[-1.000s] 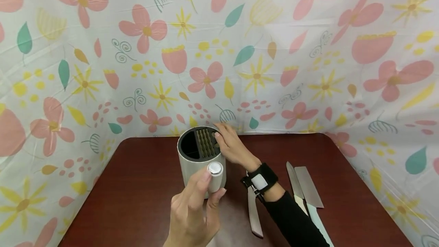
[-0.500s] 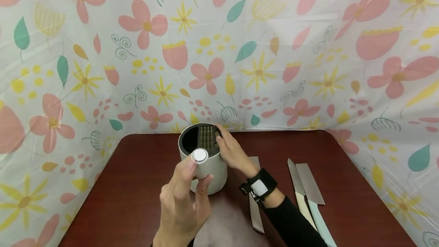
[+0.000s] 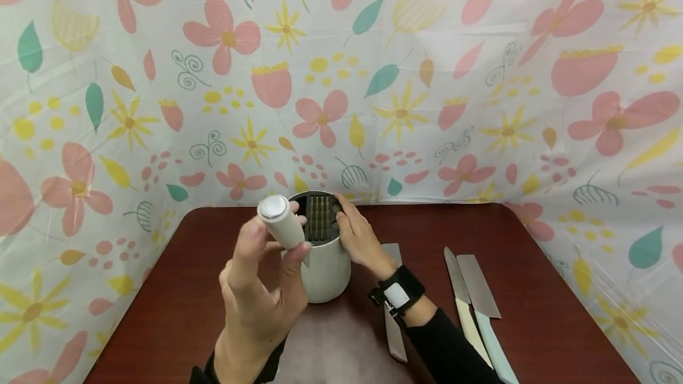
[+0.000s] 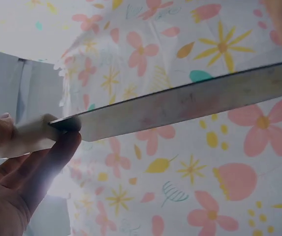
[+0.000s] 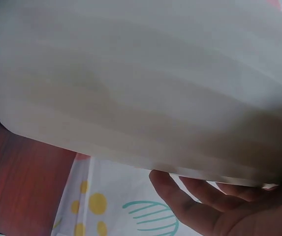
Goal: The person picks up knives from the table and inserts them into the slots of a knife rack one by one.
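My left hand (image 3: 261,295) pinches a knife by its white handle (image 3: 285,227), the butt end pointing up toward me. In the left wrist view the long steel blade (image 4: 180,103) stretches away from the fingers; the head view shows only a sliver of it. Beyond the handle stands a white, round knife block (image 3: 326,277) with a dark slotted insert (image 3: 320,218). My right hand (image 3: 364,242) holds the block at its right rim, thumb over the top edge. The right wrist view shows those fingers along the block's pale wall (image 5: 131,88).
Beside my right wrist lies a wide-bladed knife (image 3: 395,336). Farther right are a cream-handled knife (image 3: 469,325) and a cleaver (image 3: 480,286) with a pale blue handle. A flower-print cloth (image 3: 405,76) hangs behind the brown table (image 3: 213,277).
My left hand has moved left with the knife, and its handle has tilted. The block leans less and my right hand stays at its rim.
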The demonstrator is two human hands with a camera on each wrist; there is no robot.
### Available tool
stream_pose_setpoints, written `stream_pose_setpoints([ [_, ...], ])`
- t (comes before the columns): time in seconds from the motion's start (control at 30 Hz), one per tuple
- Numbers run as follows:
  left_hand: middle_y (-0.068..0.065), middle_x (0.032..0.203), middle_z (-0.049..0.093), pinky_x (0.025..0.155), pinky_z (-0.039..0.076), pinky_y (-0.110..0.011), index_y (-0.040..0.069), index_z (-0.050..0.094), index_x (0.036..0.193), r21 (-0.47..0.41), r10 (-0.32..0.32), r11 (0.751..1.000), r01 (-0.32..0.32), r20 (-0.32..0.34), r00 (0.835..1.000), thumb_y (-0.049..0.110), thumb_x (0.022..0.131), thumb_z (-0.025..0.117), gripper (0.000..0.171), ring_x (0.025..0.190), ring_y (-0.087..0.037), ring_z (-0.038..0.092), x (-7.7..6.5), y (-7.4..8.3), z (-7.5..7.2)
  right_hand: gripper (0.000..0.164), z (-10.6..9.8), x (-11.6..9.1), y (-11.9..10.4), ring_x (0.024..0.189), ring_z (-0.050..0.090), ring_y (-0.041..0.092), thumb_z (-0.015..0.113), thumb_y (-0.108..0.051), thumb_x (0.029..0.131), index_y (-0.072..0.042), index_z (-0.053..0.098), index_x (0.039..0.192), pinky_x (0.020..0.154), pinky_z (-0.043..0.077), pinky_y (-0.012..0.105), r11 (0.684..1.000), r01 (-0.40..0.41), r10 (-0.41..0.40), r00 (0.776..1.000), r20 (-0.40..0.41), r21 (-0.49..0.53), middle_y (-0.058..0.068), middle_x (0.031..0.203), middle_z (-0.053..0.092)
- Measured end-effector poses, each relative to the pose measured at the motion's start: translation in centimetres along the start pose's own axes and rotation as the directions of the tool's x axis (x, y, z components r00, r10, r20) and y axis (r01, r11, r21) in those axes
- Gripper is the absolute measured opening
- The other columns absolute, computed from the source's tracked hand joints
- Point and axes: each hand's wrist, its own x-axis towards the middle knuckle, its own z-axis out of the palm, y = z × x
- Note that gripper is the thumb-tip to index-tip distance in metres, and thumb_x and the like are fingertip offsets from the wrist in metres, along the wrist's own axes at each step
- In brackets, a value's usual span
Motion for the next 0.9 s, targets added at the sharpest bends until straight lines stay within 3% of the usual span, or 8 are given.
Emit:
stream_pose_setpoints([
  [0.2,-0.03,0.109,0.064,0.067,0.063,-0.034,0.002,0.038,0.14,-0.042,-0.017,0.999,0.015,-0.048,0.999,0.016,0.1,0.063,0.049,0.09,-0.033,0.072,1.0,-1.0,0.1,0.049,0.0,0.2,-0.1,0.153,0.035,0.027,0.026,-0.027,0.113,-0.025,0.026,0.161,0.121,0.034,0.054,1.0,0.021,-0.021,1.0,-0.011,-0.006,0.003,0.167,0.03],
  [0.43,-0.029,0.108,0.064,0.066,0.063,-0.038,0.008,0.036,0.147,-0.054,0.003,0.999,-0.005,-0.03,1.0,0.014,0.1,0.063,0.054,0.087,-0.034,0.07,1.9,-1.4,0.7,0.049,0.0,-0.1,0.0,0.151,0.037,0.027,0.026,-0.026,0.113,-0.021,0.025,0.162,0.121,0.034,0.053,1.0,0.02,-0.02,1.0,-0.005,-0.008,0.003,0.167,0.031],
  [0.6,-0.027,0.109,0.062,0.07,0.064,-0.038,0.01,0.036,0.148,-0.026,-0.008,1.0,0.008,0.01,1.0,0.012,0.1,0.062,0.054,0.091,-0.032,0.071,2.5,-1.7,1.0,0.049,-0.1,-0.2,-0.1,0.148,0.043,0.028,0.027,-0.025,0.113,-0.022,0.026,0.162,0.12,0.036,0.053,1.0,0.025,-0.025,1.0,-0.002,-0.005,0.004,0.166,0.032],
  [0.9,-0.027,0.113,0.062,0.079,0.063,-0.037,0.007,0.038,0.14,-0.072,-0.078,0.994,0.086,0.117,0.99,0.005,0.1,0.06,0.045,0.1,-0.03,0.071,3.3,-2.3,1.5,0.049,-0.2,-0.5,-0.3,0.133,0.053,0.03,0.026,-0.023,0.113,-0.018,0.025,0.162,0.113,0.042,0.052,0.999,0.038,-0.038,0.999,0.01,-0.01,0.009,0.161,0.038],
])
